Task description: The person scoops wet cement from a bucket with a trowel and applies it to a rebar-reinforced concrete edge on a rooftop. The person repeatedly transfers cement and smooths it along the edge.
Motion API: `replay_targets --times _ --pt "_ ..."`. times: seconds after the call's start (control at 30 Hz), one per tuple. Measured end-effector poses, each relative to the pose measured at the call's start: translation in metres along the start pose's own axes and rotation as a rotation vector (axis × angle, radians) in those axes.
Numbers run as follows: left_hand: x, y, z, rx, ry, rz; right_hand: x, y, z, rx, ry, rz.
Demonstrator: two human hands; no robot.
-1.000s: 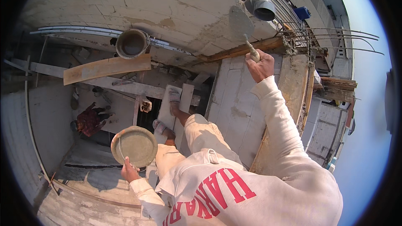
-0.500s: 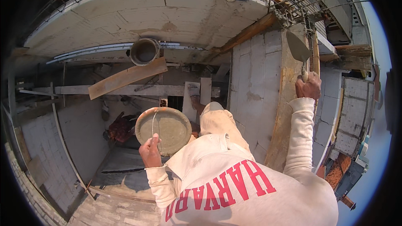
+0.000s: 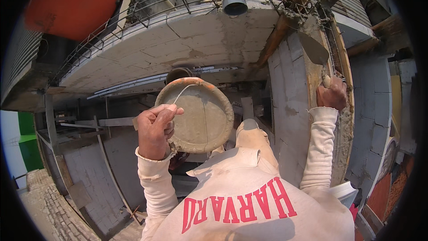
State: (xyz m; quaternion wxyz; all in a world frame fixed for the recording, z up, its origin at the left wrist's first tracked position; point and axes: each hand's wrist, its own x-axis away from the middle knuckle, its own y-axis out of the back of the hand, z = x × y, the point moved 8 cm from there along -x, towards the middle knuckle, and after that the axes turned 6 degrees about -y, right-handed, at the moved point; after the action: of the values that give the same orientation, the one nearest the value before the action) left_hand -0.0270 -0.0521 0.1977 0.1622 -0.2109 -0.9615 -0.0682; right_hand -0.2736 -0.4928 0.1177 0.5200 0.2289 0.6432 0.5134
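Note:
My left hand point(image 3: 157, 130) is closed with a thin pale cord point(image 3: 182, 91) at its fingertips. The cord runs up to the far rim of a round, mortar-caked tub point(image 3: 226, 127), which has an orange patch on that rim. Grey, smooth-looking mortar point(image 3: 196, 118) lies inside the tub. On my right, a pointed trowel point(image 3: 314, 50) is gripped by its handle in my right hand point(image 3: 331, 93). Its grey blade points away from me, above the mortar-stained top of a block wall point(image 3: 314, 73). Whether the blade touches the wall cannot be made out.
A rebar cage point(image 3: 145, 11) runs along the far wall top, beside a grey pipe end point(image 3: 234, 3). Beyond stands a large orange-red container point(image 3: 73, 6). Behind the tub, a bucket point(image 3: 178, 74) is partly hidden. Wooden props point(image 3: 107, 160) stand at lower left.
My left hand and the tub have come up closer and slightly right, now covering much of the bucket behind. My right hand still holds the trowel near the wall top. The view has shifted.

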Motion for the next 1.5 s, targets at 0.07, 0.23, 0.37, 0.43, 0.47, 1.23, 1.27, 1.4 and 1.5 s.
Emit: replay_targets --times 0.07,0.23,0.37,0.43,0.47,1.23,1.27,1.4,1.5 --pt "-0.021 -0.022 -0.050 0.012 -0.052 0.046 -0.005 0.018 0.007 -0.081 -0.039 0.002" --pt "-0.090 -0.072 -0.172 -0.031 -0.159 0.148 -0.004 0.008 0.006 -0.091 0.005 0.009" --pt "-0.153 -0.106 -0.255 -0.267 -0.349 0.154 -0.003 0.006 0.009 -0.076 0.007 0.021" --pt "-0.189 -0.123 -0.285 -0.335 -0.408 0.151 -0.005 0.005 0.009 -0.098 0.012 0.036" --pt "-0.210 -0.135 -0.302 -0.378 -0.436 0.161 -0.006 0.004 0.006 -0.092 -0.005 0.013" --pt "-0.502 -0.169 -0.288 -0.818 -0.821 -0.134 -0.015 0.016 0.012 -0.119 -0.049 -0.024" --pt "-0.508 -0.164 -0.275 -0.808 -0.808 -0.117 -0.015 0.016 0.013 -0.109 -0.044 -0.004" --pt "-0.524 -0.143 -0.234 -0.666 -0.808 0.005 -0.034 0.040 0.030 -0.260 -0.022 -0.075" --pt "-0.518 -0.149 -0.213 -0.555 -0.604 0.008 -0.072 0.062 0.049 -0.426 -0.050 0.120"
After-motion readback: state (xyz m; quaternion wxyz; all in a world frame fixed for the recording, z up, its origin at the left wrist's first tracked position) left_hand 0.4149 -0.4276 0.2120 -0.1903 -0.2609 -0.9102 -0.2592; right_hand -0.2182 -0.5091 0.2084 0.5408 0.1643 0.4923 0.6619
